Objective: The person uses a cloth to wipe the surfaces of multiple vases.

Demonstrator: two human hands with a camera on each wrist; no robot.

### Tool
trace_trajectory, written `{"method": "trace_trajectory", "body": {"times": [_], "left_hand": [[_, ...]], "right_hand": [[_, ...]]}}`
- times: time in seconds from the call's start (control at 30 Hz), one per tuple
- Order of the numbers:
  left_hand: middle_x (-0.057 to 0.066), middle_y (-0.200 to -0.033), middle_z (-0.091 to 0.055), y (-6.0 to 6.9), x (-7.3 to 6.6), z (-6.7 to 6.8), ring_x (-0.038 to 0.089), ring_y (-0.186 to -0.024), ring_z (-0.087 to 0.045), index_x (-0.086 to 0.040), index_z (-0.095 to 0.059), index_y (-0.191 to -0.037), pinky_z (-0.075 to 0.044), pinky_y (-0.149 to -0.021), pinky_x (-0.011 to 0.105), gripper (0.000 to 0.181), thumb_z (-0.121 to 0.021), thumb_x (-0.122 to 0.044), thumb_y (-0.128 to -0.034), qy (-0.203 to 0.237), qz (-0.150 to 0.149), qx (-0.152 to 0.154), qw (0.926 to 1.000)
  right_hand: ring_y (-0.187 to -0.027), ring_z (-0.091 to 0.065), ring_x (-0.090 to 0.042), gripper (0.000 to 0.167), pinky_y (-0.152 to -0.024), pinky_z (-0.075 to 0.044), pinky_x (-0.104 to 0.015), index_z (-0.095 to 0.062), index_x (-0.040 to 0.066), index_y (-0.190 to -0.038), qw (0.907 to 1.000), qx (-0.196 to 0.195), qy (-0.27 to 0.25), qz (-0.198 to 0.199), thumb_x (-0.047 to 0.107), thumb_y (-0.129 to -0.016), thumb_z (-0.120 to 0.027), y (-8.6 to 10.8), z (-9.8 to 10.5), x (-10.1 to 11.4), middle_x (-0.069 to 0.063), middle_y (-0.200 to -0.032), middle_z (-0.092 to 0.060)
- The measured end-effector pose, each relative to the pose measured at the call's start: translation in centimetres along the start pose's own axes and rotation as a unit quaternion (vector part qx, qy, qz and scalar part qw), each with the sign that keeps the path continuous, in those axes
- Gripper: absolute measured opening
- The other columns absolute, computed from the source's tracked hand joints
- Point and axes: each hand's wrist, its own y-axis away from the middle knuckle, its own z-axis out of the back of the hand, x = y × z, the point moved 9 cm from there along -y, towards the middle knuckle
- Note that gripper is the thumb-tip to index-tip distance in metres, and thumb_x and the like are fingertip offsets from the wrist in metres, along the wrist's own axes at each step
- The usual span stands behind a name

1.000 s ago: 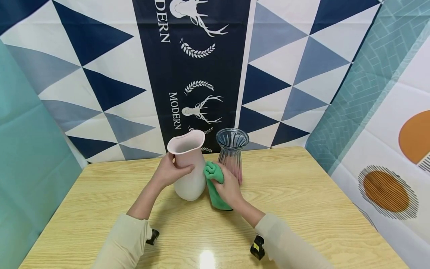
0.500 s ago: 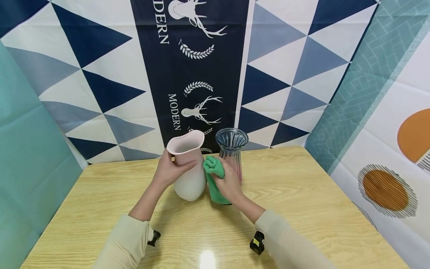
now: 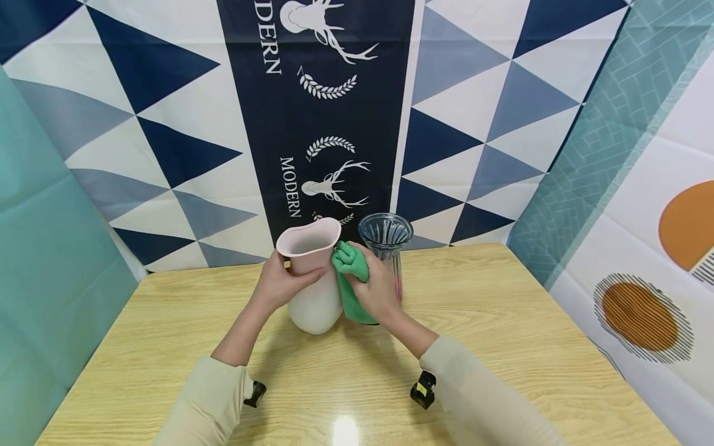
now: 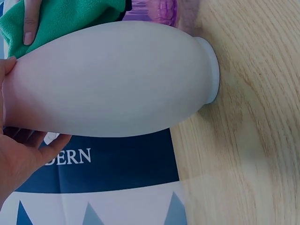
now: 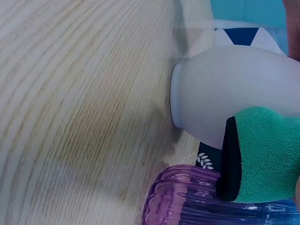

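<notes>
A pale pink-and-white vase (image 3: 315,303) with a wavy rim is upright at the back of the table, its foot at the tabletop. My left hand (image 3: 281,284) grips its neck from the left, the thumb across the front. My right hand (image 3: 380,286) holds a green cloth (image 3: 351,263) against the vase's right side, just below the rim. In the right wrist view the cloth (image 5: 267,154) hangs down with a black edge. In the left wrist view the vase's body (image 4: 117,79) looks smooth and plain. The fingers behind the neck are partly hidden.
A ribbed glass vase (image 3: 387,234), blue above and pink below, stands right behind my right hand. The wooden table (image 3: 480,347) ends at a patterned cloth backdrop (image 3: 346,111). Side hangings border it at left and right.
My right hand has moved up and slightly left with the green cloth, higher along the vase's side. The left hand and the vase have stayed nearly still.
</notes>
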Motion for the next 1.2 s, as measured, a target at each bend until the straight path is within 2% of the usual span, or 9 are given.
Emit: {"method": "trace_trajectory", "body": {"times": [0.33, 0.67, 0.97, 1.2], "left_hand": [[0.007, -0.131, -0.049, 0.2, 0.0, -0.1, 0.026, -0.119, -0.050, -0.020, -0.040, -0.135, -0.049, -0.094, 0.046, 0.072, -0.080, -0.016, -0.0739, 0.020, 0.024, 0.020, 0.9993], [0.009, -0.130, -0.051, 0.5, 0.3, 0.1, 0.028, -0.119, -0.051, -0.015, -0.041, -0.133, -0.047, -0.097, 0.047, 0.070, -0.079, -0.018, -0.0738, -0.016, 0.049, 0.016, 0.9985], [0.010, -0.131, -0.050, 0.5, 0.5, 0.1, 0.029, -0.120, -0.050, -0.015, -0.041, -0.133, -0.046, -0.097, 0.048, 0.069, -0.078, -0.018, -0.0750, -0.015, 0.055, 0.030, 0.9979], [0.011, -0.131, -0.049, 0.4, 0.7, 0.0, 0.029, -0.121, -0.050, -0.013, -0.041, -0.133, -0.044, -0.099, 0.048, 0.068, -0.077, -0.017, -0.0755, -0.017, 0.061, 0.028, 0.9976]], "right_hand": [[-0.102, -0.063, -0.026, 0.049, -0.090, -0.048, -0.041, -0.057, 0.007, -0.125, 0.9998, 0.015, 0.011, 0.001, 0.011, -0.079, -0.073, 0.0, 0.2, 0.4, -0.010, -0.118, -0.065], [-0.110, -0.059, -0.025, 0.048, -0.097, -0.046, -0.041, -0.055, 0.006, -0.125, 0.9979, 0.044, 0.000, -0.047, 0.007, -0.080, -0.072, 1.7, -0.5, -1.0, -0.011, -0.121, -0.063], [-0.113, -0.058, -0.024, 0.047, -0.100, -0.044, -0.039, -0.055, 0.010, -0.126, 0.9957, 0.044, 0.009, -0.081, 0.010, -0.082, -0.071, 3.6, -0.9, -2.6, -0.008, -0.122, -0.063], [-0.116, -0.057, -0.024, 0.048, -0.101, -0.044, -0.039, -0.054, 0.013, -0.128, 0.9933, 0.047, 0.016, -0.104, 0.012, -0.083, -0.070, 4.8, -1.4, -3.6, -0.008, -0.125, -0.061]]}}
